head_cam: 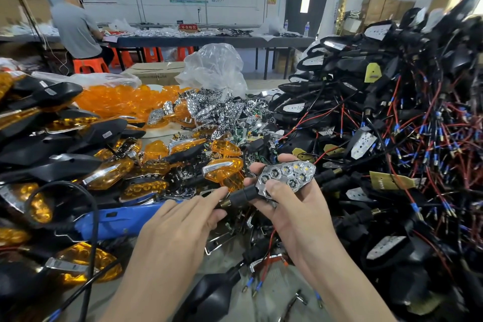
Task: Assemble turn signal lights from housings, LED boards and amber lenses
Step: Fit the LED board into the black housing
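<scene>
My right hand (292,206) grips a black turn signal housing (248,195) whose chrome reflector with its LEDs (287,174) faces up, thumb on the reflector's near edge. My left hand (188,217) reaches in from the left with straight fingers; its fingertips touch the housing's black stem near the threaded end. An amber lens with chrome trim (224,171) lies just beyond the left fingertips, on the pile.
Finished amber-lensed signals (78,154) are stacked at the left. Loose amber lenses (117,100) and chrome reflectors (222,110) fill the middle. Wired black housings (392,125) tower at the right. A blue tray edge (117,219) lies near. A person sits at a far table (75,31).
</scene>
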`<act>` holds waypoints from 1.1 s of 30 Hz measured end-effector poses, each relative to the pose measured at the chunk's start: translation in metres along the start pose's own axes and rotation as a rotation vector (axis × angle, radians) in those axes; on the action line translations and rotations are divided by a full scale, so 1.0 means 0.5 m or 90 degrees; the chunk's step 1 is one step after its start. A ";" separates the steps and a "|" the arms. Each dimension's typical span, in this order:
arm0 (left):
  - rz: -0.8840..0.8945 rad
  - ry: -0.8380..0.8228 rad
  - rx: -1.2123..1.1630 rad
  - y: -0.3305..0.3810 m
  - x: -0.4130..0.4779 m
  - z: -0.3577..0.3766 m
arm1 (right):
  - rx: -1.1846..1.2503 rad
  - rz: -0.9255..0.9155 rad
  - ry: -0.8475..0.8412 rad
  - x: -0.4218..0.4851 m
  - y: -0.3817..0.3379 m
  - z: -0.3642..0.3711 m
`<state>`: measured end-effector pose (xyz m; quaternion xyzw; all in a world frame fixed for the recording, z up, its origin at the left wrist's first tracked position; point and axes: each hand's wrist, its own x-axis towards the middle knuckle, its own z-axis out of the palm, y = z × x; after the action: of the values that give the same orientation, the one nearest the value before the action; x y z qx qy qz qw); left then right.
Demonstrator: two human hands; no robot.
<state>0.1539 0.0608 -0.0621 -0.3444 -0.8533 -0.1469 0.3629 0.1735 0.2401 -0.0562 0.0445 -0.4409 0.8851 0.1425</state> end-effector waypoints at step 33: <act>-0.128 -0.073 -0.123 0.025 -0.001 -0.013 | -0.024 0.013 -0.006 0.002 0.030 -0.004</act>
<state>0.1663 0.0661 -0.0580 -0.2983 -0.8847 -0.2441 0.2623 0.1682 0.2334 -0.0690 0.0413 -0.4582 0.8780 0.1322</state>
